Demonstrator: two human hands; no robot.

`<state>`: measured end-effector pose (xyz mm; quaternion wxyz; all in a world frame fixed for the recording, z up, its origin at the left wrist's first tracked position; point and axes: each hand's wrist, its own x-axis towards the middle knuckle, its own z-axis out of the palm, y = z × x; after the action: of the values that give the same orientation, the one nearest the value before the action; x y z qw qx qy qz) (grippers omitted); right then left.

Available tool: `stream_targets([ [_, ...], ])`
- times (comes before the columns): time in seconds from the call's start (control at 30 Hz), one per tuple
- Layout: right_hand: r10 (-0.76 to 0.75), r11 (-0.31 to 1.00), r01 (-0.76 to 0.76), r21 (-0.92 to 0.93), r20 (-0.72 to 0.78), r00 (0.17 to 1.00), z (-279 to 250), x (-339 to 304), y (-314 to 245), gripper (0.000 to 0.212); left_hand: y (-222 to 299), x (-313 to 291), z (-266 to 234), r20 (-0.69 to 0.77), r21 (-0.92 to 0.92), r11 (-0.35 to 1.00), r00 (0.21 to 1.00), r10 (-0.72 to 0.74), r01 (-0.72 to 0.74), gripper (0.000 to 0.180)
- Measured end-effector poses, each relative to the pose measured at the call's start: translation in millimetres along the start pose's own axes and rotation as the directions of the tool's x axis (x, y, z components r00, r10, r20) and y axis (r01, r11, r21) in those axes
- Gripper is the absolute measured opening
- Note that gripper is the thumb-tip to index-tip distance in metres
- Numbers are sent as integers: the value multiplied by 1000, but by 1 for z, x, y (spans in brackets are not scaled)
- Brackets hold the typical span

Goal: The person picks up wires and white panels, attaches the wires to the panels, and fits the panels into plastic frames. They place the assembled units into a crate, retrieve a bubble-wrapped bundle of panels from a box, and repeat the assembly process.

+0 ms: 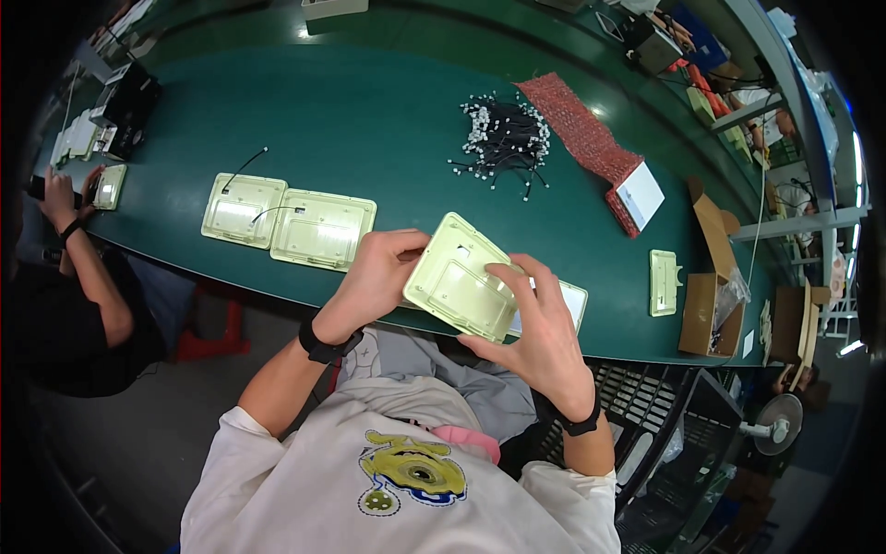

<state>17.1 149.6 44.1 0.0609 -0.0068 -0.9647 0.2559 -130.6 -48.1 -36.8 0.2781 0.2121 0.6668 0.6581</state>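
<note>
A pale green plastic housing panel (456, 294) is tilted up above the near table edge, its recessed inner side showing a small cut-out. My left hand (377, 272) grips it by the left edge, the fingers partly hidden behind it. With thumb and fingers, my right hand (546, 346) closes on its right side; one fingertip rests on the inner face. Behind that hand, a pale green piece with a white face (574, 303) lies partly covered on the table. To the left, two similar panels, a left one (242, 222) and a right one (325, 242), lie side by side, each with a black cable.
Beyond my hands lies a heap of black cables (506, 138) with white connectors. Red bubble wrap (581, 129) reaches a white box (639, 197). Rightward are a narrow pale green part (664, 283) and an open cardboard box (711, 314). A co-worker (83, 277) works at far left.
</note>
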Motion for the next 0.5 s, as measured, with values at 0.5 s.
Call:
stream_targets([
  [0.5,-40,999,43,-11,186,982,30,20,18,83,31,-32,-40,-110,88,992,991,-83,93,35],
])
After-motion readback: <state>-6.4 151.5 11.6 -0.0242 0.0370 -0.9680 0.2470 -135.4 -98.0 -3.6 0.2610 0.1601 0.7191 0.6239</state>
